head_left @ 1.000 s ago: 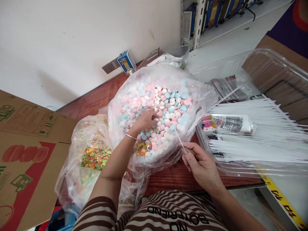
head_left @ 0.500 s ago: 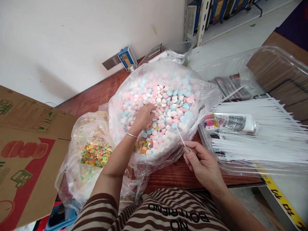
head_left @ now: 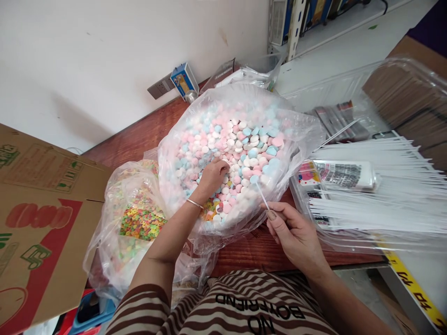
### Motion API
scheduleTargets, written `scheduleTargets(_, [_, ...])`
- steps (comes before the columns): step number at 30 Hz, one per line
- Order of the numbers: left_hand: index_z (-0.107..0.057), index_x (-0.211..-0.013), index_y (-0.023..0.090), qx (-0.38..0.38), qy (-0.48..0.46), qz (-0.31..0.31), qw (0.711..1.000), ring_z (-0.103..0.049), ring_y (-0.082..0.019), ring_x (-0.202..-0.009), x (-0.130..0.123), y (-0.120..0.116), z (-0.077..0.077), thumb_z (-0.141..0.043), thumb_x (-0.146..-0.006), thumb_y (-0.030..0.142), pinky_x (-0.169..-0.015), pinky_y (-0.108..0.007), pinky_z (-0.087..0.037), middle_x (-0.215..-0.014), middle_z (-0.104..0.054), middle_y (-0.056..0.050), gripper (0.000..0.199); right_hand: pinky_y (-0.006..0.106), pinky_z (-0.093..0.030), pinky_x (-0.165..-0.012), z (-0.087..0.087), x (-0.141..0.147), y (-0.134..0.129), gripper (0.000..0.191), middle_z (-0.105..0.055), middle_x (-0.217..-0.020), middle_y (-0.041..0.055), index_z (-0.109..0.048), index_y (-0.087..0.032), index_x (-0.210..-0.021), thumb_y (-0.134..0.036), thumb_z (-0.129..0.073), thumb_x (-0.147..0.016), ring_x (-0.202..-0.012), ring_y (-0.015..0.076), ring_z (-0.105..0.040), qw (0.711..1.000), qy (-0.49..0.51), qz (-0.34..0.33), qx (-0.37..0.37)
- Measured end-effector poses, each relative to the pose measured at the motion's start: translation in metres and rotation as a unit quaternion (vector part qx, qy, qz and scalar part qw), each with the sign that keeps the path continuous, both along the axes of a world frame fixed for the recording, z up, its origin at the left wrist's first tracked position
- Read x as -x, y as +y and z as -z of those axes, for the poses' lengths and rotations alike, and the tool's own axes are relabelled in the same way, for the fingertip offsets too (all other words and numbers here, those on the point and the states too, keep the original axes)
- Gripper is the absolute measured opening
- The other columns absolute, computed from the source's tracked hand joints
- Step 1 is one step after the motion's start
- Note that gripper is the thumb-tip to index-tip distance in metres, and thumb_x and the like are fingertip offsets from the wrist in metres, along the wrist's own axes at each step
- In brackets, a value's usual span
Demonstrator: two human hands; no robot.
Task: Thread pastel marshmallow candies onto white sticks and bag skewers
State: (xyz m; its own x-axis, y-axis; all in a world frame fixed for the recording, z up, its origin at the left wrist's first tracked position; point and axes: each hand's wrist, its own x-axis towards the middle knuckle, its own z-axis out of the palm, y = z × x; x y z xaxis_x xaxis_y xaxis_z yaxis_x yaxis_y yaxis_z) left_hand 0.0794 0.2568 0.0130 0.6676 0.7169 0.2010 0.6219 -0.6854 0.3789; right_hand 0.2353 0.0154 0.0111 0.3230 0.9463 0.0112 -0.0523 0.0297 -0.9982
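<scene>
My left hand (head_left: 213, 176) is inside a large clear plastic bag (head_left: 300, 132) of pink, white and pale blue round candies (head_left: 253, 151). Its fingers are pinched together among the pieces; whatever they grip is hidden. A few orange and yellow pieces (head_left: 211, 210) show below that wrist. My right hand (head_left: 291, 230) pinches a thin white stick (head_left: 262, 195) between thumb and forefinger near the bag's front right edge. The stick points up and to the left, its far tip over the candies.
A second bag (head_left: 115, 195) with small colourful rings (head_left: 143, 223) sits left, beside a cardboard box (head_left: 42, 223). On the right, a clear plastic tray (head_left: 335, 244) holds many white sticks (head_left: 377, 202) and a printed packet (head_left: 344, 174). A small blue box (head_left: 184, 80) stands against the wall.
My left hand has shifted slightly right and down within the candies, its fingers drawn closer together. My right hand keeps the white stick in nearly the same place.
</scene>
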Motion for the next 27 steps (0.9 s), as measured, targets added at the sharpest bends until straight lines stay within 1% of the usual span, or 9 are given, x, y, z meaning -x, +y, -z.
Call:
scheduleTargets(5, [-0.064, -0.116, 0.019, -0.027, 0.021, -0.029, 0.999, -0.064, -0.023, -0.097, -0.001, 0.004, 0.007, -0.063, -0.083, 0.005, -0.084, -0.035, -0.051, -0.111, -0.066, -0.010, 0.036, 0.023, -0.035, -0.048, 0.000, 0.001, 0.001, 0.026, -0.050, -0.061, -0.0058, -0.067, -0.021, -0.109, -0.042, -0.056, -0.102, -0.051, 0.0098, -0.044, 1.000, 0.006, -0.002, -0.008])
scheduleTargets(10, [-0.065, -0.105, 0.019, -0.042, 0.066, 0.017, 0.997, -0.062, -0.025, -0.102, -0.001, -0.004, 0.008, -0.058, -0.083, 0.005, -0.083, -0.035, -0.052, -0.114, -0.062, -0.012, 0.028, 0.024, -0.035, -0.047, 0.002, 0.001, 0.001, 0.026, -0.050, -0.060, -0.0060, -0.067, -0.021, -0.110, -0.043, -0.056, -0.101, -0.050, 0.0101, -0.044, 1.000, 0.006, -0.004, -0.011])
scheduleTargets(13, [-0.063, -0.097, 0.021, -0.048, 0.081, 0.013, 0.995, -0.062, -0.025, -0.099, -0.002, -0.008, 0.008, -0.056, -0.081, 0.003, -0.078, -0.035, -0.051, -0.106, -0.064, -0.010, 0.026, 0.024, -0.036, -0.048, 0.003, 0.002, 0.001, 0.026, -0.051, -0.061, -0.0058, -0.067, -0.021, -0.109, -0.044, -0.056, -0.101, -0.051, 0.0103, -0.044, 1.000, 0.000, -0.004, -0.008])
scheduleTargets(16, [-0.063, -0.094, 0.022, -0.005, 0.016, -0.028, 0.999, -0.062, -0.021, -0.086, -0.003, -0.014, -0.003, -0.059, -0.081, 0.007, -0.073, -0.032, -0.050, -0.095, -0.065, -0.006, 0.020, 0.024, -0.038, -0.049, 0.001, 0.002, 0.003, 0.028, -0.054, -0.063, -0.0050, -0.066, -0.021, -0.113, -0.044, -0.055, -0.101, -0.052, 0.0112, -0.046, 1.000, -0.011, 0.002, -0.001])
scheduleTargets(18, [-0.064, -0.101, 0.021, 0.084, -0.088, -0.068, 0.990, -0.060, -0.015, -0.073, 0.000, -0.024, -0.017, -0.062, -0.082, 0.014, -0.067, -0.030, -0.049, -0.093, -0.066, -0.003, 0.021, 0.024, -0.042, -0.052, -0.005, 0.003, 0.005, 0.031, -0.056, -0.063, -0.0049, -0.064, -0.021, -0.122, -0.042, -0.054, -0.101, -0.053, 0.0123, -0.049, 0.999, -0.049, 0.005, -0.005])
scheduleTargets(20, [-0.066, -0.111, 0.022, 0.219, -0.194, -0.096, 0.951, -0.059, -0.012, -0.063, 0.005, -0.040, -0.032, -0.067, -0.083, 0.023, -0.060, -0.027, -0.048, -0.087, -0.066, 0.000, 0.028, 0.025, -0.048, -0.058, -0.012, 0.005, 0.008, 0.035, -0.063, -0.066, -0.0027, -0.064, -0.020, -0.130, -0.037, -0.055, -0.100, -0.056, 0.0136, -0.056, 0.993, -0.114, -0.008, -0.016])
scheduleTargets(22, [-0.069, -0.110, 0.021, 0.340, -0.274, -0.104, 0.894, -0.061, -0.012, -0.061, 0.013, -0.060, -0.042, -0.075, -0.079, 0.032, -0.059, -0.026, -0.050, -0.077, -0.066, 0.001, 0.033, 0.028, -0.054, -0.068, -0.020, 0.009, 0.011, 0.037, -0.076, -0.082, 0.0027, -0.066, -0.020, -0.132, -0.032, -0.054, -0.100, -0.064, 0.0153, -0.065, 0.983, -0.178, -0.033, -0.033])
scheduleTargets(25, [-0.071, -0.105, 0.020, 0.432, -0.352, -0.114, 0.822, -0.065, -0.014, -0.063, 0.026, -0.089, -0.045, -0.084, -0.071, 0.036, -0.058, -0.025, -0.051, -0.070, -0.067, 0.001, 0.040, 0.032, -0.059, -0.083, -0.026, 0.017, 0.015, 0.039, -0.080, -0.114, 0.0082, -0.068, -0.020, -0.134, -0.028, -0.051, -0.100, -0.085, 0.0197, -0.076, 0.969, -0.233, -0.067, -0.054])
scheduleTargets(27, [-0.071, -0.107, 0.020, 0.459, -0.382, -0.125, 0.792, -0.067, -0.015, -0.064, 0.034, -0.103, -0.042, -0.088, -0.068, 0.036, -0.056, -0.025, -0.050, -0.070, -0.069, 0.001, 0.046, 0.033, -0.060, -0.088, -0.027, 0.023, 0.016, 0.041, -0.078, -0.121, 0.0080, -0.067, -0.021, -0.137, -0.026, -0.049, -0.100, -0.095, 0.0216, -0.077, 0.964, -0.248, -0.081, -0.056])
